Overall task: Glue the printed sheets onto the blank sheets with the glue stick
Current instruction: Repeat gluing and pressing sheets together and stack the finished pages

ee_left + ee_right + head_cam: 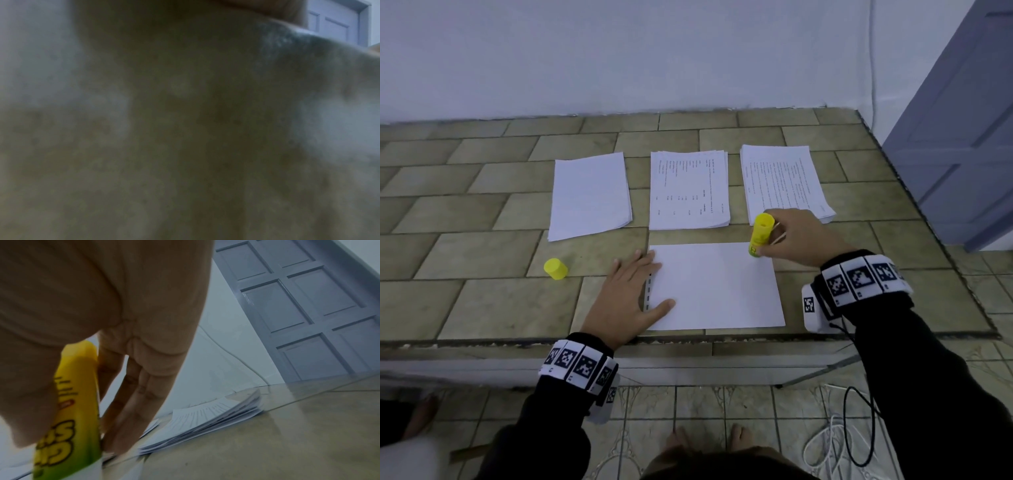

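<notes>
A white sheet (715, 287) lies near the table's front edge, blank face up. My left hand (631, 291) lies flat with straight fingers on its left edge. My right hand (796, 240) grips the yellow glue stick (759, 234), which points down onto the sheet's far right corner. In the right wrist view the glue stick (76, 410) sits between my thumb and fingers (127, 402). The yellow cap (555, 269) rests on the table left of the sheet. At the back lie a blank stack (589, 195) and two printed stacks (688, 190) (786, 181).
The tiled table (482, 246) ends at a front edge (688, 337) close to me and a right edge by a grey door (962, 137). A wall runs behind the stacks. Cables lie on the floor at lower right (839, 442). The left wrist view is dark and blurred.
</notes>
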A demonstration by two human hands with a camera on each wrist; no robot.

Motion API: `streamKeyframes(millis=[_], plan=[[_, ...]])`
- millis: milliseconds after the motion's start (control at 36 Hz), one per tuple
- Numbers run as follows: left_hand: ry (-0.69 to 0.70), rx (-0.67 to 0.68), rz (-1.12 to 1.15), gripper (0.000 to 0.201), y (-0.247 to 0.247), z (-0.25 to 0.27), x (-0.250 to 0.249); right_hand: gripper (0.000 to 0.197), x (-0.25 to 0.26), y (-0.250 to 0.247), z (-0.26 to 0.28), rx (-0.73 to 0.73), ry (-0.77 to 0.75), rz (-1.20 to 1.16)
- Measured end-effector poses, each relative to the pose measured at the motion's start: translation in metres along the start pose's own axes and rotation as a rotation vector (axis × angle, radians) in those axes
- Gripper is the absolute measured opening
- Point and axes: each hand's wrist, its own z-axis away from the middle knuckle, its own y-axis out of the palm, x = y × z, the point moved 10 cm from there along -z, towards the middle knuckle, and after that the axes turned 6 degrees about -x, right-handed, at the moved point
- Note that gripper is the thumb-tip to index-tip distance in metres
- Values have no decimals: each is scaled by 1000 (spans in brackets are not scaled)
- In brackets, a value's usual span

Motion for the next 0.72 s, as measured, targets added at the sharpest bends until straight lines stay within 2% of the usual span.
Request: streamKeyframes(millis=[111, 194, 250, 306, 417, 500, 611, 722], plan=[[0, -1, 5, 80, -1, 0, -1, 15, 2, -4, -7, -61, -4, -23], [0, 3, 7, 80, -1, 1, -1, 39, 0, -7, -7, -90, 56, 9], [-1, 4, 11, 80, -1, 1, -2, 48, -1, -12, -3, -112, 77, 62], [1, 4, 9, 80, -1, 1, -2, 45, -3, -18, 2, -128, 89, 190], [0, -2, 13, 80, -2, 0, -2, 28, -7, -30, 11, -157, 70, 573], [-3, -5, 20, 79, -3, 1, 0, 27, -12, -25, 17, -77, 86, 722], [0, -1, 28, 79, -2, 0, 0, 25, -19, -17, 26, 11, 141, 746], [-2, -3, 40, 79, -2, 0, 2, 23, -16, -22, 30, -57, 155, 612]])
